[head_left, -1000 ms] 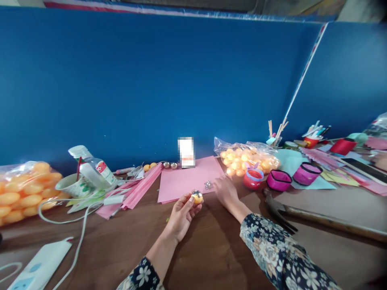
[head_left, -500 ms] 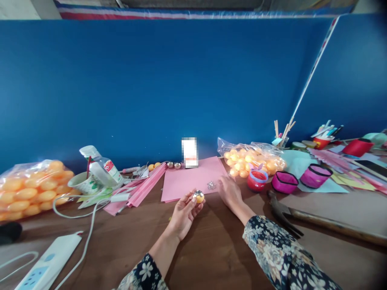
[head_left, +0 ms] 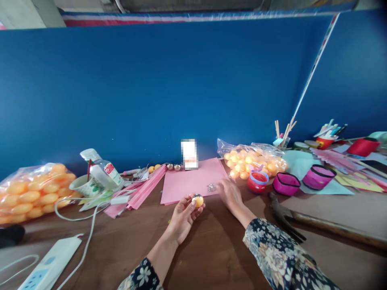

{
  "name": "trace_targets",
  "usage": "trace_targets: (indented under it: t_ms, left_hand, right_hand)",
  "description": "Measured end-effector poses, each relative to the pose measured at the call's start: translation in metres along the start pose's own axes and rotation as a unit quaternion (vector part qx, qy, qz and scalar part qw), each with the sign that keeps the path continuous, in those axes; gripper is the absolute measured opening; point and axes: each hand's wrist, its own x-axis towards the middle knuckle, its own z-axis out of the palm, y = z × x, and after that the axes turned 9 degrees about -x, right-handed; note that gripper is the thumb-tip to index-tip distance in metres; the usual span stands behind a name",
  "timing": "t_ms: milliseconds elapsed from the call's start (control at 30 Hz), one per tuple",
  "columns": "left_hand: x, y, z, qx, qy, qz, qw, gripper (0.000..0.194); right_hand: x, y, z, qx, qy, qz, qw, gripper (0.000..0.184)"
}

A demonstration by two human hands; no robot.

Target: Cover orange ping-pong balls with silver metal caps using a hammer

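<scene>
My left hand (head_left: 185, 215) is closed round a yellow-orange ball (head_left: 198, 201) with shiny silver bits covering part of its upper side. It holds the ball just above the table, by the front edge of the pink paper (head_left: 190, 181). A small heap of silver pieces (head_left: 211, 187) lies on that paper. Beside the heap, on its right, my right hand (head_left: 230, 194) has its fingers bent together, tips low by the paper. Whether a piece is between those fingertips is too small to see. Two silver-covered balls (head_left: 173, 166) rest at the paper's back left corner.
Bags of orange balls stand left (head_left: 33, 189) and right (head_left: 248, 161). A hammer (head_left: 326, 225) lies right, near a red cup (head_left: 257, 183) and magenta bands (head_left: 286, 184). At left are a power strip (head_left: 50, 262), a white cable, a patterned cup (head_left: 86, 185) and a bottle (head_left: 105, 171).
The ball has turned slightly in my left hand, so more of its bare side shows. My right hand has stayed near the silver heap, shifting little. The view has tilted slightly.
</scene>
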Motion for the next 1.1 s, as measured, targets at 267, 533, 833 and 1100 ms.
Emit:
trace_targets:
  t_ms: [267,533,833,1100]
  left_hand:
    - [0.0016,-0.0001,-0.0010,-0.019,0.021,-0.012,1.000,0.042]
    - [0.0017,0.0013,-0.0010,-0.039,0.037,-0.013,0.998,0.039]
    - [0.0006,0.0004,-0.0014,-0.032,0.025,-0.018,0.999,0.041]
    - [0.0022,0.0002,-0.0011,-0.024,0.020,-0.004,1.000,0.044]
  right_hand:
    - [0.0012,0.0036,0.0050,0.061,0.033,-0.002,0.998,0.016]
    - [0.0016,0.0026,0.0042,0.098,0.046,-0.012,0.994,0.015]
    - [0.0017,0.0032,0.0061,0.121,0.053,-0.006,0.991,0.018]
    - [-0.0003,-0.0024,-0.0022,0.187,0.057,0.009,0.981,0.017]
